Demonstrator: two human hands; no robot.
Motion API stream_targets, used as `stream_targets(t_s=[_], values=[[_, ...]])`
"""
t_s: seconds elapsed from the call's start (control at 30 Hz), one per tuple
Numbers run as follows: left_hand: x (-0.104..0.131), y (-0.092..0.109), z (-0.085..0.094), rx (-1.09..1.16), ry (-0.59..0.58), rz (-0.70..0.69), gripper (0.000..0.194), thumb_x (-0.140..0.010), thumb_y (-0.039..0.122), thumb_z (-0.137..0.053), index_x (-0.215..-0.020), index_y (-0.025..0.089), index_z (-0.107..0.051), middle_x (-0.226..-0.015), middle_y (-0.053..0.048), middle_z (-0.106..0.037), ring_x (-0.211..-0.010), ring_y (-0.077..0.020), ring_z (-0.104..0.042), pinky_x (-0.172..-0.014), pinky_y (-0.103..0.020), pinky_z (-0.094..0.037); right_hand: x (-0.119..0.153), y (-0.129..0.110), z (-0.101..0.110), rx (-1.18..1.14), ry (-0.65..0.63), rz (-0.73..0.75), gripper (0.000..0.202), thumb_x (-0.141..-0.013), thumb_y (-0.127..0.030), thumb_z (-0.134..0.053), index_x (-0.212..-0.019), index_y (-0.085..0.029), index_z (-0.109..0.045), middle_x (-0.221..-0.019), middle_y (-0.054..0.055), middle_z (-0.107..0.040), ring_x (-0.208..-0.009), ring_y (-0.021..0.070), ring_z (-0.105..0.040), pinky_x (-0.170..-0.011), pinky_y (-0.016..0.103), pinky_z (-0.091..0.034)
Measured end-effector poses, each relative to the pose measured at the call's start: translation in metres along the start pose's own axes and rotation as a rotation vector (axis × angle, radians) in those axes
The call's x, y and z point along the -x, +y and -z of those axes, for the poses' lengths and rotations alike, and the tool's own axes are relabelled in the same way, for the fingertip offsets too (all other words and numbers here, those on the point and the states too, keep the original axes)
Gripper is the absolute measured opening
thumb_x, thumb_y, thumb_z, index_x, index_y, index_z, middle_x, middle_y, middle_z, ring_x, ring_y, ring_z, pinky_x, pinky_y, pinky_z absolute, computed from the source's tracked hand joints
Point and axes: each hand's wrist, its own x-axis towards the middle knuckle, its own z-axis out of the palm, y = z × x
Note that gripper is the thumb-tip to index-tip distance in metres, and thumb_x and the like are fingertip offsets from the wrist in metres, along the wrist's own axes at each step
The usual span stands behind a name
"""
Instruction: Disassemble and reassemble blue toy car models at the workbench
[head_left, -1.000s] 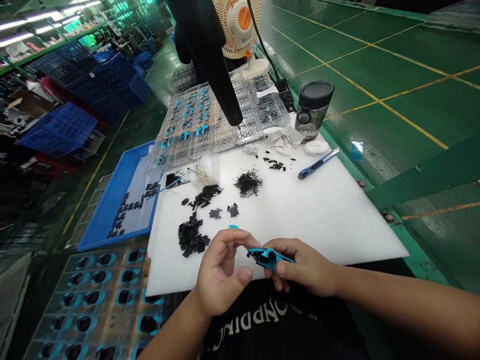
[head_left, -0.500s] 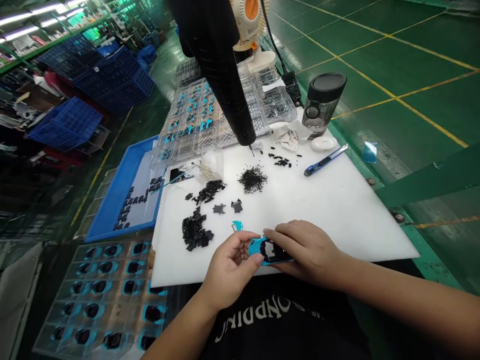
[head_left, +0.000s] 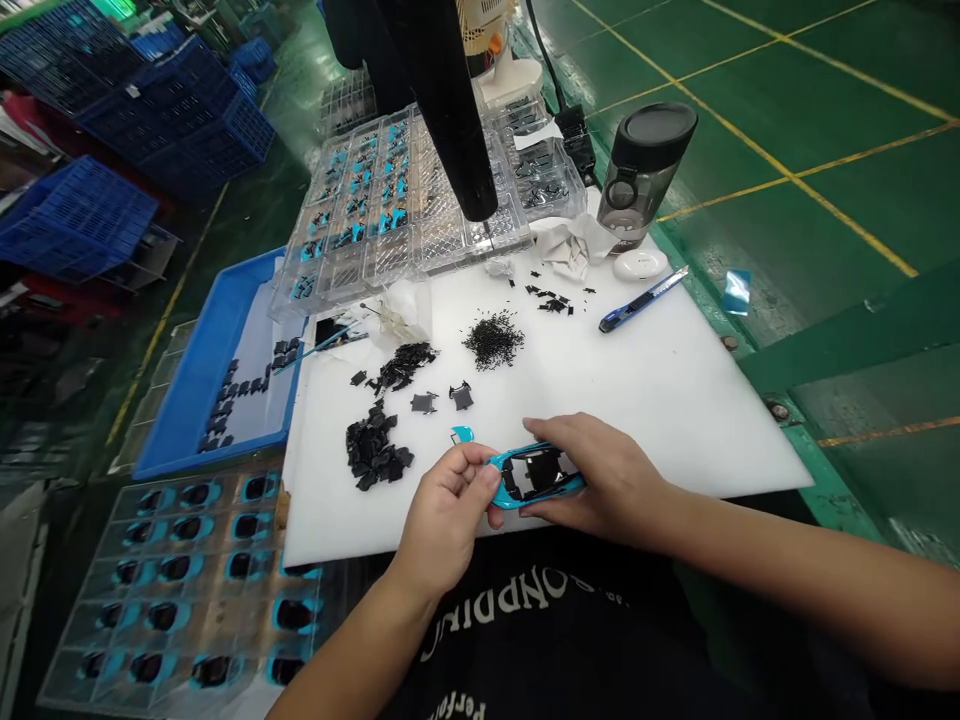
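Note:
A blue toy car body (head_left: 536, 475) with a black cabin area is held between my two hands over the near edge of the white board (head_left: 645, 400). My left hand (head_left: 450, 510) pinches its left end between thumb and fingers. Around the right end, my right hand (head_left: 600, 475) has its thumb and fingers closed on both sides. A small blue curved part (head_left: 463, 434) lies just beyond my left fingers. Two dark flat parts, one of them a black clip-like piece (head_left: 461, 397), lie farther up, near a heap of black parts (head_left: 375, 450).
A black powered screwdriver (head_left: 469, 150) hangs over the board, above a pile of tiny screws (head_left: 493, 340). A blue utility knife (head_left: 643, 300), white case (head_left: 640, 265) and bottle (head_left: 645, 175) stand right. Clear trays (head_left: 420, 215), a blue bin (head_left: 180, 425) and a car-body tray (head_left: 180, 590) surround the board.
The view has shifted, so the board and its parts appear higher and farther left. My right fingers have lifted off the car's top, exposing more of its cabin; both hands still hold it.

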Motion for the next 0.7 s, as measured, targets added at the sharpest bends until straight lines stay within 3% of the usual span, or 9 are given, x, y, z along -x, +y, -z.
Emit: stream_targets(t_s=[0.17, 0.33, 0.7], values=[[-0.003, 0.003, -0.002, 0.186, 0.031, 0.07, 0.024, -0.086, 0.039, -0.067, -0.096, 0.018, -0.061, -0.075, 0.003, -0.057, -0.055, -0.0042, -0.053, -0.055, -0.017, -0.046, 0.001, 0.003, 0.002, -0.238, -0.018, -0.208, 0.076, -0.08, -0.047, -0.075, -0.14, -0.02, -0.037, -0.11, 0.011, -0.061, -0.095, 0.0236, -0.063, -0.08, 0.035, -0.055], [-0.001, 0.003, 0.0, 0.216, 0.049, 0.071, 0.024, -0.086, 0.038, -0.067, -0.098, 0.018, -0.062, -0.077, 0.002, -0.058, -0.055, -0.0042, -0.053, -0.054, -0.017, -0.046, 0.0, 0.006, 0.002, -0.35, -0.026, -0.182, 0.073, -0.079, -0.038, -0.078, -0.14, -0.024, -0.038, -0.112, 0.009, -0.059, -0.097, 0.0214, -0.062, -0.083, 0.033, -0.054], [-0.001, 0.011, -0.002, 0.291, 0.033, 0.12, 0.026, -0.083, 0.037, -0.07, -0.093, 0.015, -0.061, -0.07, 0.003, -0.057, -0.05, -0.0034, -0.051, -0.049, -0.015, -0.043, -0.003, 0.005, 0.005, -0.397, -0.002, -0.133, 0.069, -0.079, -0.036, -0.078, -0.138, -0.023, -0.044, -0.112, 0.011, -0.061, -0.099, 0.0236, -0.062, -0.085, 0.037, -0.054]])
